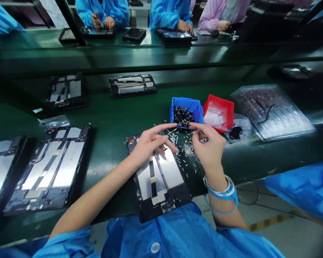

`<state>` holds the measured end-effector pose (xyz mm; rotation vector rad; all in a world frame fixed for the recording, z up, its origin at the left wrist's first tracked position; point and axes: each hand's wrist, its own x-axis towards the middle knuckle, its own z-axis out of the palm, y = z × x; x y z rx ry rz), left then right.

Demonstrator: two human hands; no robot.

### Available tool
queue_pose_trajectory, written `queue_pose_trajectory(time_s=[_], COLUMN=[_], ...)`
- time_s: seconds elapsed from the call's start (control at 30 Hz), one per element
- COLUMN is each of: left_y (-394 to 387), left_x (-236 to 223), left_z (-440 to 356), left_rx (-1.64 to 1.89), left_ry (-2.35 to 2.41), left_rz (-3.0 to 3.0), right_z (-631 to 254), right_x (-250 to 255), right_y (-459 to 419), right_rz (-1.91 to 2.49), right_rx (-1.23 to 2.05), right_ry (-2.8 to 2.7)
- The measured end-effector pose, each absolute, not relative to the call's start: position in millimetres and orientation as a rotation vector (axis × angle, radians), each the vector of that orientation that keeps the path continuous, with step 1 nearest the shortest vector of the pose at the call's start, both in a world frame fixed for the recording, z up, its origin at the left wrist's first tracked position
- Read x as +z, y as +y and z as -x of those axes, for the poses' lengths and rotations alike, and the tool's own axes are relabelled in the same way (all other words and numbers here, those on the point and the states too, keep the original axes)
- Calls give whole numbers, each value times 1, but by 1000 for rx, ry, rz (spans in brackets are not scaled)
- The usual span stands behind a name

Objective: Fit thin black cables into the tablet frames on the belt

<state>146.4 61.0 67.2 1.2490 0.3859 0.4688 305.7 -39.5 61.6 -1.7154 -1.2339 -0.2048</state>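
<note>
My left hand (150, 145) hangs with its fingers apart above a black-and-silver tablet chassis (150, 179), and its fingertips reach toward a blue plastic bin (187, 104). The bin holds a heap of small black pin-like parts (183, 116). My right hand (208, 145) is to the right of the left, with its fingertips drawn together at the bin's front edge. Whether those fingertips hold a tiny part is hidden. Many small silver and black pieces (184, 150) lie scattered on the bench between my hands.
A red bin (222, 104) with clear plastic inside stands right of the blue one, beside a clear plastic tray (271, 111). Several more tablet chassis lie on the green bench (110, 122). Co-workers in smocks sit across a raised shelf (161, 57).
</note>
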Motion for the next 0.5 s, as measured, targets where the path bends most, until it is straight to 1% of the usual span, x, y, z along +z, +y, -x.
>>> queue_pose_trajectory(time_s=[0.07, 0.13, 0.17, 0.2, 0.27, 0.33, 0.4, 0.47, 0.5], left_y=[62, 61, 60, 59, 60, 73, 104, 151, 177], left_x=[67, 67, 66, 66, 65, 63, 59, 54, 52], left_z=[-146, -144, -144, -143, -144, -147, -151, -155, -154], left_rx=[414, 323, 276, 230, 153, 176, 422, 813, 934], left_ry=[307, 240, 213, 186, 160, 241, 522, 923, 1048], left_rz=[-1171, -1091, -1059, -1036, -1028, -1102, -1301, -1517, -1546], right_z=[-306, -302, -299, -296, -291, -289, -291, -294, -295], right_x=[63, 64, 65, 66, 68, 68, 67, 65, 64], right_y=[-40, -37, -36, -34, -31, -29, -29, -30, -31], right_rz=[1640, 1441, 1339, 1262, 1216, 1257, 1289, 1289, 1289], right_rx=[170, 554, 672, 724, 661, 540, 480, 483, 490], right_ry=[-1206, -1210, -1202, -1193, -1170, -1163, -1154, -1153, -1161])
